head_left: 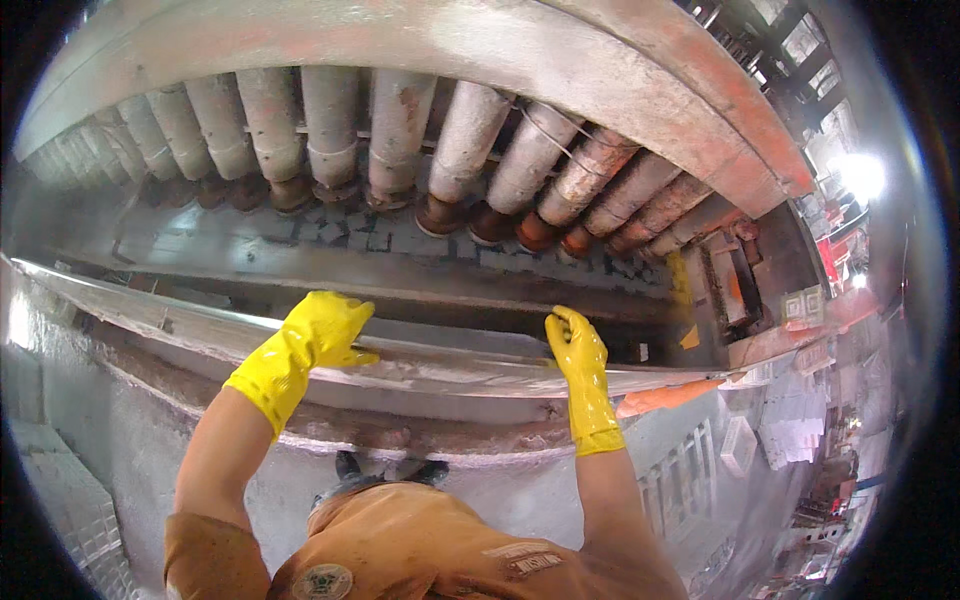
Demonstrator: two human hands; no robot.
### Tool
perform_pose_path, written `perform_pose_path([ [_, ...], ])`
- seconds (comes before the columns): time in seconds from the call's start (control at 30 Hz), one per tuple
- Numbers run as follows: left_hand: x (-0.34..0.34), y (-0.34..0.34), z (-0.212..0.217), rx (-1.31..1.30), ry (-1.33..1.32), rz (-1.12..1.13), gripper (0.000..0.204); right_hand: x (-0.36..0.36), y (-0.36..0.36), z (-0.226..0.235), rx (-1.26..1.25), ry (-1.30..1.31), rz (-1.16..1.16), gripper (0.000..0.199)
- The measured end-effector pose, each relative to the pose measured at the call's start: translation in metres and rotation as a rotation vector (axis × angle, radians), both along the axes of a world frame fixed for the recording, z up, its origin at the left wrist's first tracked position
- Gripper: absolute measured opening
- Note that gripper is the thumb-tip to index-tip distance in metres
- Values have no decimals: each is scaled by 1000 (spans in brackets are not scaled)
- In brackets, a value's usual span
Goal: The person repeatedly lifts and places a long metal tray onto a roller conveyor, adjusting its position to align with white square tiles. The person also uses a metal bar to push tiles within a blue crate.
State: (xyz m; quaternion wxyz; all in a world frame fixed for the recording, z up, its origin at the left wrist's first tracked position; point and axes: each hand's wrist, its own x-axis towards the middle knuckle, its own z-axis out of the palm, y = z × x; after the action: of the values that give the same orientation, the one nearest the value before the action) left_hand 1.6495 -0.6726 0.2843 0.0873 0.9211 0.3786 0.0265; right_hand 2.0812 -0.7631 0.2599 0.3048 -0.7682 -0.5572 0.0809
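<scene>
- Along the near edge of a long trough [560,288], both hands are up in yellow rubber gloves, well apart, forearms coming in from below.
- Left hand [322,332] is at the long pale rail [460,376], thumb and fingers parted with a clear gap, pointing inward. Don't see anything pinched in it.
- Right hand [580,345] is over the same rail further along, fingers curled over at the tip. Can't tell if they've got hold of anything, or how tightly closed they are.
- Between the gloves runs a smooth grey strip [450,338], just past the rail on the trough side. Could be a separate sheet or just part of the trough, too blurry for me to say.
- Beyond that, a row of fat, stained cylinders [333,130] slants down toward the trough, under a big curved-looking beam [560,45] (fisheye, so probably straight).
- Orange shirt [410,540] at the bottom, dark shoes [430,470] just below the rail.
- Off right, a pale basket [738,445] and a bright lamp [860,176].
</scene>
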Motion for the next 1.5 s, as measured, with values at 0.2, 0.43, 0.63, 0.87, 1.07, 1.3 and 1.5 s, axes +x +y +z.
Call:
perform_pose_path([
  [0.2, -1, 15, 20, -62, 162, 36, 77, 3, 30, -19, -68, -128, -220, 62],
  [0.43, -4, 26, 25, -42, 102, 34, 74, 13, 51, -12, -6, -107, -469, 102],
  [0.63, -6, 38, 33, -41, 97, 35, 68, 2, 67, -2, -122, -217, -559, 99],
  [0.87, -5, 54, 30, -72, 116, 2, 71, 17, 75, -14, -142, -305, -542, 102],
  [1.07, -3, 46, 24, -121, 111, -1, 69, 20, 63, -20, -155, -269, -564, 98],
  [1.3, -9, 25, 10, -23, -52, -54, 81, 6, 43, -14, -128, -202, -562, 94],
  [1.5, -6, 2, 16, -261, 109, 33, 88, -3, 16, -10, -148, -218, -581, 93],
])
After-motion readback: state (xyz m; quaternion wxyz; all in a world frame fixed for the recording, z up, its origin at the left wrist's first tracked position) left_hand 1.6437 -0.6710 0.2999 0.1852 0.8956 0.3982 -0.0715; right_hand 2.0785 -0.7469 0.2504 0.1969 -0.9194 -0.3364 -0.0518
